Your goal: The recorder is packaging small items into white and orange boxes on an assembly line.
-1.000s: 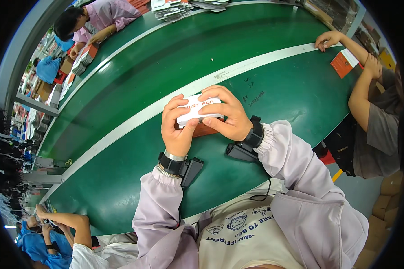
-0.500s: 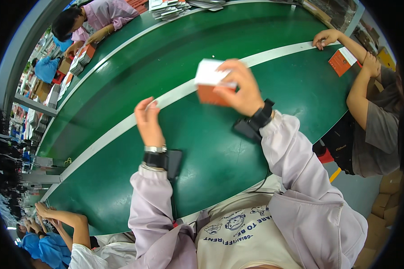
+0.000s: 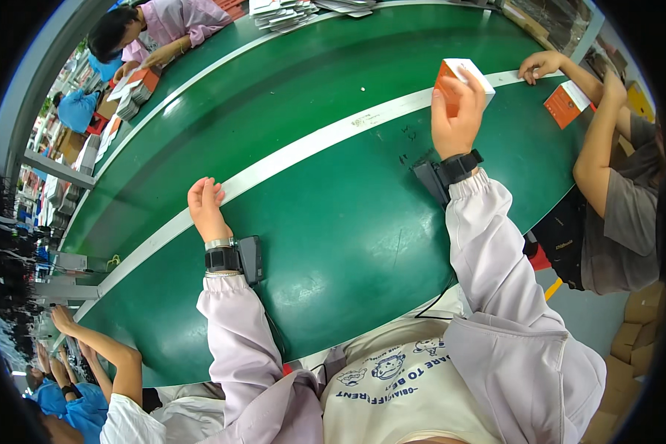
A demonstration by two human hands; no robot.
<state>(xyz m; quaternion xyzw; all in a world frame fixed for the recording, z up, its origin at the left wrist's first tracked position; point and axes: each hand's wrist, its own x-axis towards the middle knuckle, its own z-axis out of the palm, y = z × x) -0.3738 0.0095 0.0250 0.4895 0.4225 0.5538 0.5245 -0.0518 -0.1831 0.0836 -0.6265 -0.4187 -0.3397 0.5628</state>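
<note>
Hands apart: right hand (image 3: 457, 118) grips orange-white box (image 3: 445, 75); left hand (image 3: 208, 209) curled, can't tell if holding anything. Second box (image 3: 564, 105) by co-worker's hand (image 3: 542, 66). Dark scrawl (image 3: 409, 133) on green table (image 3: 348, 259).

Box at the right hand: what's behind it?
White strip shows either side of the box, green surface beyond. The stretch directly behind is covered by box and right hand.

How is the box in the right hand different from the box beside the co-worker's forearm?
The right hand holds the first box; the second box is beside the co-worker's forearm. Fingers partly hide the first box's orange face, while the second box's is uncovered. Both show orange and white.
</note>
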